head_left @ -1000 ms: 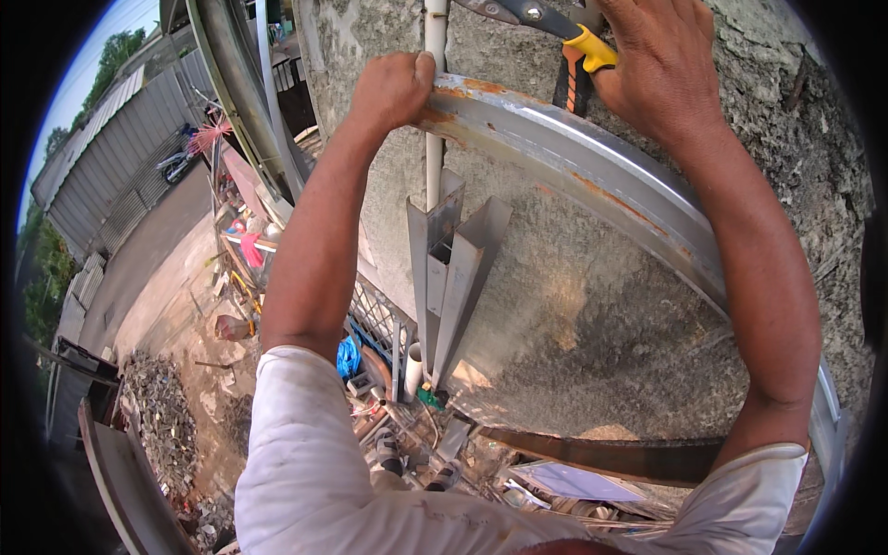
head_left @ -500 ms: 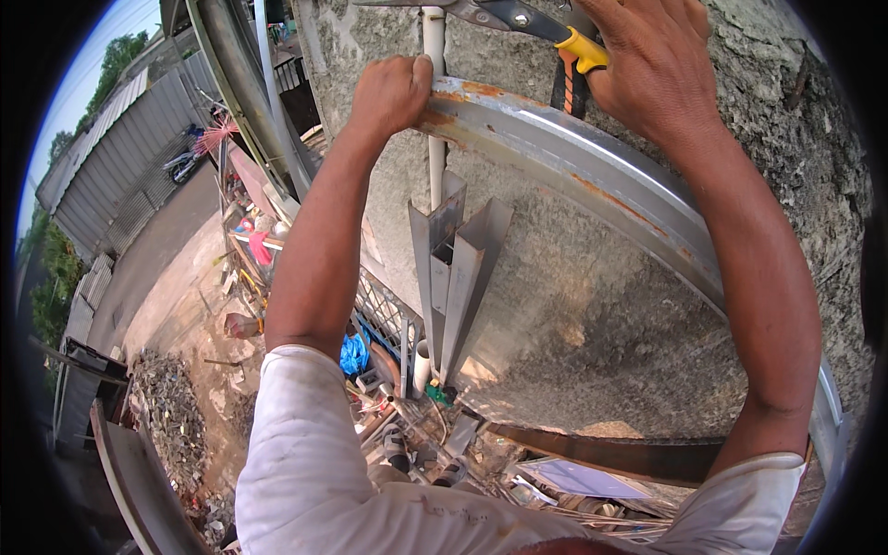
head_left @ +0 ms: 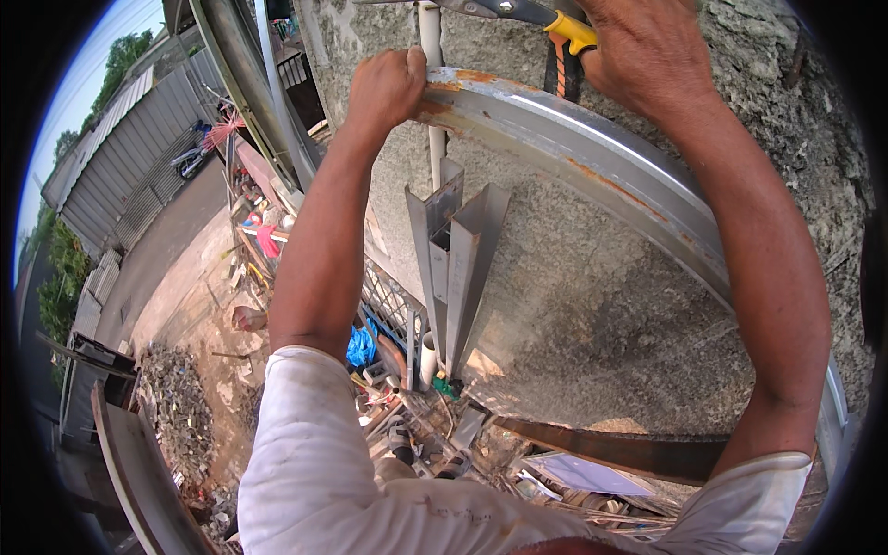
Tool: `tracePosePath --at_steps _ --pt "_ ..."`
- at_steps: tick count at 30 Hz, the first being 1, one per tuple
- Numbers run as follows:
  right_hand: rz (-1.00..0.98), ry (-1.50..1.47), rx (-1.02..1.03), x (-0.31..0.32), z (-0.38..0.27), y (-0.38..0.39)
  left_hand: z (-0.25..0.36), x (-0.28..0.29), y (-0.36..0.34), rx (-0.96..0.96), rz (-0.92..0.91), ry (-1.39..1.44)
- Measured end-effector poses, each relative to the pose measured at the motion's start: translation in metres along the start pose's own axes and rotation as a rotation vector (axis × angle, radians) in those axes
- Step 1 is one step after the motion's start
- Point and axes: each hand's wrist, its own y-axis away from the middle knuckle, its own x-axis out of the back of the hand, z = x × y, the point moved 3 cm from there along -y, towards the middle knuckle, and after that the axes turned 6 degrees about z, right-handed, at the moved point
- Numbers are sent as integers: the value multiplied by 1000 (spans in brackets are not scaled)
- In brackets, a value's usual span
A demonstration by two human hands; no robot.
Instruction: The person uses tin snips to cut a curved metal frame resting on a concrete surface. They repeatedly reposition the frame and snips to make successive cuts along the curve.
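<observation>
Left hand (head_left: pixel 387 88): fingers clenched around the far left end of a long metal strip (head_left: pixel 592 157), gripping it from the near side. The strip is grey with rust patches near the held end; it runs from far left, at the top of the view, down toward the near right, lying against a rough concrete wall (head_left: pixel 573 305).

Right hand (head_left: pixel 652 51): at the top edge, fingers wrapped around the yellow-and-black handles of metal snips (head_left: pixel 546 23), just above the strip. Blades point left; whether they touch the strip cannot be told.

A white pipe (head_left: pixel 433 111) runs down the wall behind the strip. Several grey metal channels (head_left: pixel 453 268) stand upright against the wall below.

Far below, left: a littered yard with a blue bag (head_left: pixel 361 347), a rubble heap (head_left: pixel 176 407) and a corrugated fence (head_left: pixel 120 166).
</observation>
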Motion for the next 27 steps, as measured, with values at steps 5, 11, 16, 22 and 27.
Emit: tracePosePath --at_steps 5,11,16,22,27 --pt "52 9 60 -10 5 0 -7 -4 -9 -85 -9 39" --pt "79 5 79 -8 4 2 2 -5 -8 -152 320 471" --pt "31 87 19 -10 1 3 3 -17 -3 -250 613 649" --pt "34 110 -2 -12 -6 2 -10 -35 -11 -267 610 724" --pt "82 130 32 -26 12 4 -11 -41 -14 -330 709 779"
